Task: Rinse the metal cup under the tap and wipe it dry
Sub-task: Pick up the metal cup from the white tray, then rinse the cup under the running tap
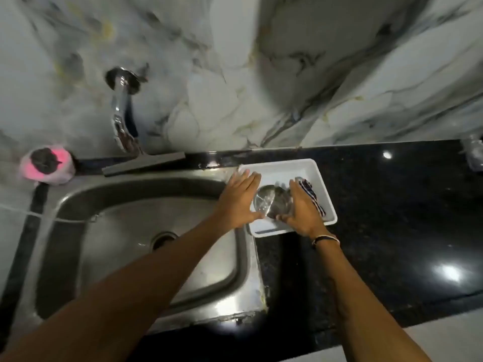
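The metal cup [266, 202] is shiny and sits tilted in a white plastic tray [285, 167] on the black counter, right of the sink. My left hand [236, 202] presses against its left side, fingers straight, thumb at the cup's lower edge. From the other side my right hand [303, 212] holds it, thumb under the cup. A striped cloth [312, 195] lies in the tray just right of my right hand, partly hidden by it. The chrome tap [120, 113] comes out of the marble wall above the sink; no water is seen running.
The steel sink [78, 210] with its drain [163, 239] lies to the left. A pink scrubber holder [47, 165] stands at the back left and a grey squeegee [143, 165] rests behind the sink. The black granite counter [392, 218] stretches right; a glass object [474, 152] stands at the far right.
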